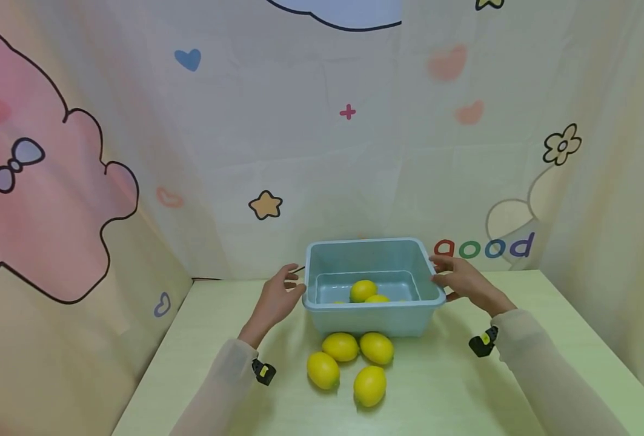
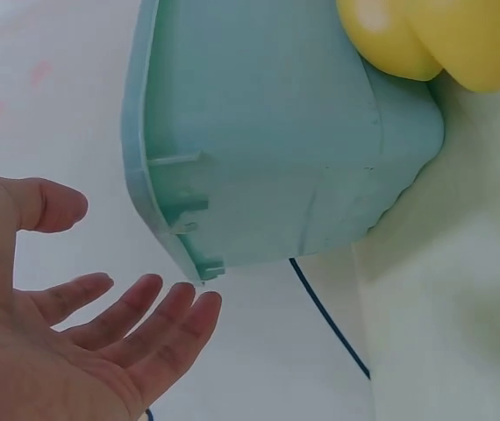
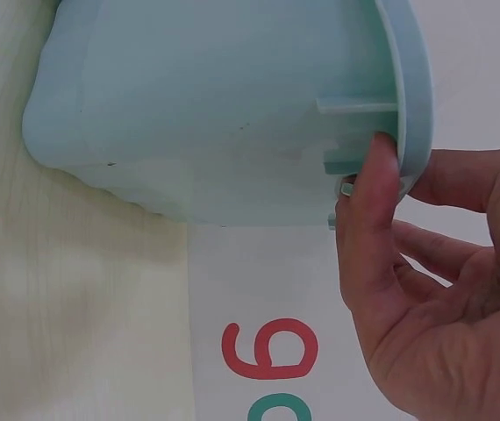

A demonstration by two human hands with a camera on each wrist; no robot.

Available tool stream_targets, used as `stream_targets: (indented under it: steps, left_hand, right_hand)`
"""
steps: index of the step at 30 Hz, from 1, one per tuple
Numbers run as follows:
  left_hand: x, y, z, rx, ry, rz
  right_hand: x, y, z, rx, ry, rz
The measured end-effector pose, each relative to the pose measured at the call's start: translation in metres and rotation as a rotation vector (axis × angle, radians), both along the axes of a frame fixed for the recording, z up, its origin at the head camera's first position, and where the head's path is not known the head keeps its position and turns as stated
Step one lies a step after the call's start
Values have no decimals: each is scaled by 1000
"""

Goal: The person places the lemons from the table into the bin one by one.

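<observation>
A light blue plastic bin (image 1: pixel 373 320) stands at the back of the table, with several lemons inside, such as the one (image 1: pixel 363 290) near its middle; its front wall partly hides others. My left hand (image 1: pixel 280 298) is beside the bin's left end. In the left wrist view, that hand (image 2: pixel 101 324) has loosely spread fingers, with a gap between thumb and rim. At the opposite end, my right hand (image 1: pixel 466 283) holds the rim. The right wrist view shows the hand (image 3: pixel 434 289) with digits on both sides of the rim (image 3: pixel 417 96).
In front of the bin, several lemons lie on the pale table (image 1: pixel 436 393), the closest being one lemon (image 1: pixel 370 386). A printed curtain (image 1: pixel 327 151) hangs right behind the bin. A thin dark cord (image 2: pixel 329 316) shows beyond it in the left wrist view.
</observation>
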State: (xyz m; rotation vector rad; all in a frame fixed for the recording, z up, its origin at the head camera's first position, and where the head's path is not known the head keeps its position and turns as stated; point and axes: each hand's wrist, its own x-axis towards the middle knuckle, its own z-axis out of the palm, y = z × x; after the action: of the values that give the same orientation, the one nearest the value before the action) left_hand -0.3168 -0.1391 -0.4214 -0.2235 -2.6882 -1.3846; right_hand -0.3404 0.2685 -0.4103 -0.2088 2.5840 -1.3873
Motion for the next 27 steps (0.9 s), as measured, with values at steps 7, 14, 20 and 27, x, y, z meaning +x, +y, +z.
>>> stream_targets:
  steps: [7, 14, 20, 27]
  left_hand:
    - [16, 2, 6, -20, 121, -1]
    - [34, 5, 8, -44, 280, -46]
    - [50, 9, 7, -112, 391, -85]
    - [70, 9, 1, -249, 484, -114]
  right_hand:
    - [-1, 1, -1, -2, -4, 0]
    - [-2, 1, -1, -5, -10, -5]
    - [-2, 2, -3, -10, -3, -2]
    - [-2, 2, -3, -11, -2, -4]
